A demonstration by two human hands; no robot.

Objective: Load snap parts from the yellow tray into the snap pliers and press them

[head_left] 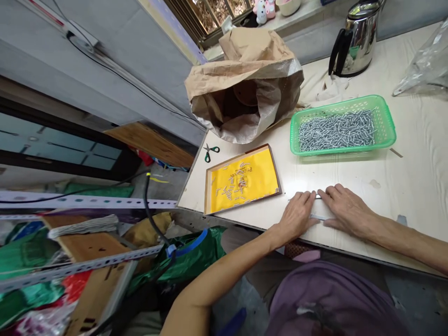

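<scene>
Side by side near the table's front edge, my left hand (297, 210) and my right hand (346, 209) are closed on the two ends of a small flat, pale thing (318, 216). It has a bluish lower edge and a dark line along its top; the fingers cover most of it, and its kind cannot be made out. Beyond my hands stands a green plastic basket (388, 126) full of small silver metal pins or screws (336, 130). To the left lies a shallow cardboard tray with a yellow bottom (259, 170), on which several small metal pieces (229, 189) are scattered.
Green-handled scissors (211, 151) lie near the table's left edge. A large open brown paper sack (245, 84) stands at the back, with a steel kettle (360, 42) farther right. A clear plastic bag (427, 65) lies at the far right. Metal shelving (80, 266) fills the left.
</scene>
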